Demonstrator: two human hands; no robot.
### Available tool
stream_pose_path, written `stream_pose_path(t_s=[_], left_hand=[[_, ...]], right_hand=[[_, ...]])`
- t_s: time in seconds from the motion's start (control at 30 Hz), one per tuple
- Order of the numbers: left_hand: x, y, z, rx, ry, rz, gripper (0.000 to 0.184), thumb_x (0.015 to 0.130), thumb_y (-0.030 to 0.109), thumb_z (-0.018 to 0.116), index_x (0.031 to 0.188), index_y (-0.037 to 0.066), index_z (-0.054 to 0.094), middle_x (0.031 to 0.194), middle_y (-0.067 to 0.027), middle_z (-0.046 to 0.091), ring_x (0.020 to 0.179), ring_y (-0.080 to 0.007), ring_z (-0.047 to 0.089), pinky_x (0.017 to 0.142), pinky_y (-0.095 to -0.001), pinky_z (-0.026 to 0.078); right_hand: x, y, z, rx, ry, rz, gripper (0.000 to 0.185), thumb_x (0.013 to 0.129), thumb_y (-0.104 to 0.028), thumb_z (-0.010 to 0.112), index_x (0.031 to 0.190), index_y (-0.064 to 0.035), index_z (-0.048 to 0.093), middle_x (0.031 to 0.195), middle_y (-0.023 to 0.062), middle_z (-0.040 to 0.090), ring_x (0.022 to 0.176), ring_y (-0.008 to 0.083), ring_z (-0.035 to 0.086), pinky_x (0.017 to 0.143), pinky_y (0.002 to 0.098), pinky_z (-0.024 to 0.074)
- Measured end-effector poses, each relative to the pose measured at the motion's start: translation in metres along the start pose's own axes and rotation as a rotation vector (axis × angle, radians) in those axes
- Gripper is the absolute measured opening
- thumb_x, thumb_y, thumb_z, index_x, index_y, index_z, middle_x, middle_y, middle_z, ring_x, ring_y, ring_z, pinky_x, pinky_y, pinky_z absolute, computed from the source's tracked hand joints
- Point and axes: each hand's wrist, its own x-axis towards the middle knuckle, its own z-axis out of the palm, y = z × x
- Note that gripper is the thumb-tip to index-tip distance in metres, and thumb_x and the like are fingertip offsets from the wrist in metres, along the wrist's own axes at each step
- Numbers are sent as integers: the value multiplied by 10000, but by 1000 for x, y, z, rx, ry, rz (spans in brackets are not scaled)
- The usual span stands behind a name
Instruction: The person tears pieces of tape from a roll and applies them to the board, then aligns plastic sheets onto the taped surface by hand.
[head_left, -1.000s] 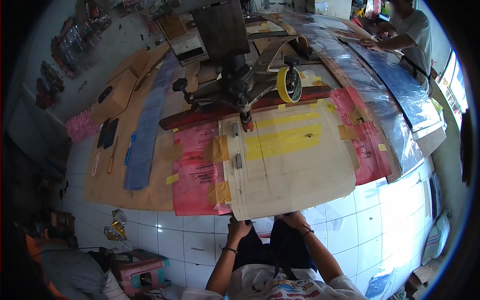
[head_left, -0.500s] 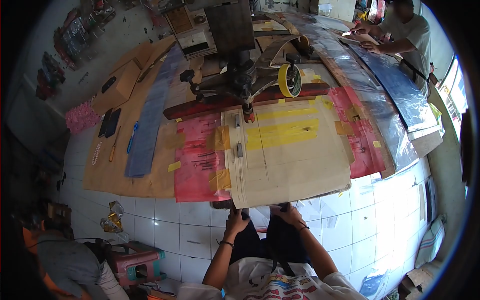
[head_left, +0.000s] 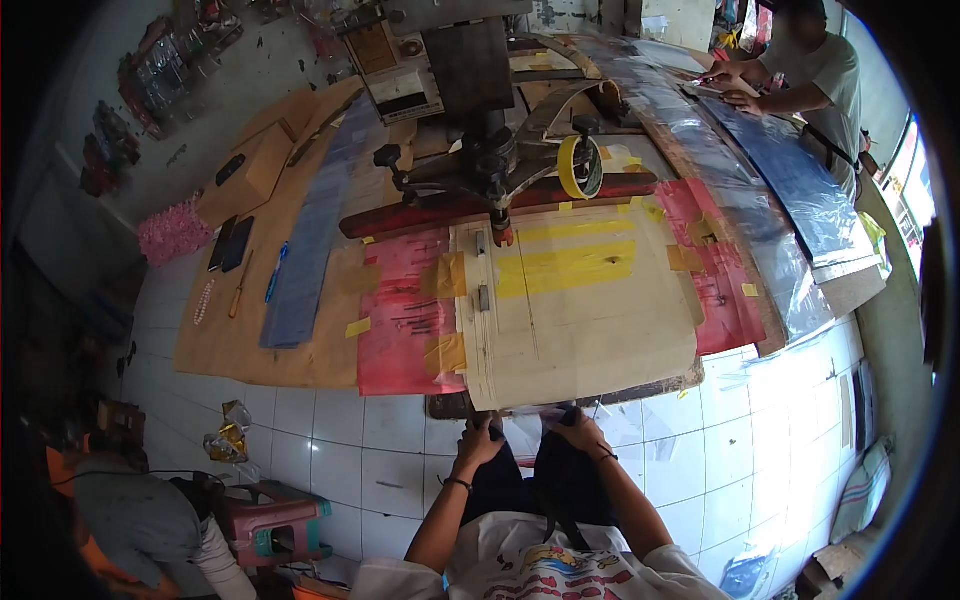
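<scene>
Co-worker, low left: a person in a grey shirt [head_left: 135, 515], well apart from the beige sheet [head_left: 620, 345], to its left and nearer the camera
Pink bundle [head_left: 172, 240]: far left of the beige sheet
Phones: two dark slabs [head_left: 236, 246] lying side by side on the worktop [head_left: 300, 362], left of the beige sheet
Thin tool: orange handle [head_left: 235, 300], between the phones and the beige sheet
Blue pen [head_left: 276, 272]: right of the thin tool, left of the beige sheet
Blue strip [head_left: 305, 240]: long and flat, between the pen and the beige sheet
Left red sheet [head_left: 395, 350]: at the beige sheet's left edge, brown tape at the join
Left hand [head_left: 480, 443]: closed around a dark grip [head_left: 496, 431], just below the beige sheet's front left corner
Beige sheet: flat at the worktop's front, yellow bands across its rear half
Right hand [head_left: 577, 431]: closed around a second dark grip [head_left: 567, 412], just below the middle of the beige sheet's front edge
Tape roll [head_left: 571, 168]: yellow, behind the beige sheet
Right red sheet [head_left: 728, 290]: along the beige sheet's right edge
Blue panel [head_left: 785, 180]: right of and behind the beige sheet, under another person's hand [head_left: 742, 101]
</scene>
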Motion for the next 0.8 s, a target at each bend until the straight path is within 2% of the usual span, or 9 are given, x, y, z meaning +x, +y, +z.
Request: stream_pose_path(t_s=[0.3, 0.47, 0.5, 0.53, 0.57, 0.63, 0.7, 0.77, 0.8], left_hand=[[9, -1, -11, 1, 190, 76, 818, 836, 426, 758, 1541, 258, 377, 1489, -367, 354, 1297, -542, 481, 992, -615, 485], [10, -20, -16, 77, 202, 266, 657, 854, 425, 747, 1429, 188, 535, 1444, -338, 439, 1273, -525, 506, 964, -611, 492], [10, -26, -18, 121, 186, 323, 622, 857, 424, 745, 1399, 173, 571, 1432, -322, 467, 1267, -520, 514, 960, -611, 492], [-11, -10, -50, 102, 91, 410, 480, 913, 393, 716, 1279, 88, 657, 1284, -238, 626, 1192, -404, 616, 957, -512, 522], [-34, 8, -82, 1, -100, 391, 453, 936, 360, 696, 1287, 79, 652, 1247, -207, 657, 1181, -358, 633, 972, -468, 519], [-78, 46, -147, -202, -482, 352, 401, 980, 295, 656, 1304, 60, 642, 1172, -145, 719, 1159, -266, 666, 1002, -380, 513], [-137, 88, -219, -258, -525, 595, 286, 984, 195, 666, 1232, 52, 678, 1081, -122, 747, 1012, -212, 710, 929, -334, 535], [-162, 110, -263, -379, -353, 861, 260, 955, 152, 700, 1195, 52, 689, 1025, -105, 752, 957, -204, 716, 899, -333, 543], [-165, 117, -278, -439, -265, 988, 250, 940, 130, 717, 1176, 52, 695, 998, -97, 754, 930, -200, 719, 884, -333, 547]], right_hand=[[7, 0, -12, 44, 112, -77, 992, 762, -675, 760, 1417, 21, 492, 1323, 277, 632, 1267, 400, 597, 1037, 449, 493], [4, 4, -24, 117, 123, -252, 992, 826, -599, 737, 1494, 39, 375, 1352, 318, 590, 1285, 442, 565, 1062, 466, 480], [0, 6, -27, 101, 119, -303, 938, 840, -587, 733, 1480, 18, 412, 1339, 300, 607, 1275, 434, 576, 1055, 462, 485], [-10, 10, -33, 82, 115, -350, 884, 854, -574, 728, 1466, -2, 449, 1325, 282, 624, 1265, 426, 586, 1048, 458, 489], [-24, 10, -42, 62, 113, -394, 831, 868, -562, 723, 1453, -22, 485, 1311, 264, 641, 1254, 418, 597, 1041, 454, 494], [-60, -8, -82, -108, -141, -415, 619, 924, -463, 708, 1372, -53, 584, 1251, 221, 686, 1176, 369, 654, 1001, 422, 520], [-127, -68, -144, -180, -337, -468, 360, 975, -345, 695, 1242, -104, 715, 1137, 140, 753, 1073, 274, 719, 962, 362, 543], [-170, -120, -190, 157, -533, -741, 258, 987, -227, 683, 1189, -74, 731, 1121, 104, 762, 1062, 218, 724, 931, 337, 550], [-180, -137, -205, 220, -460, -865, 227, 972, -175, 689, 1157, -53, 734, 1096, 116, 764, 1038, 216, 729, 920, 340, 555]])
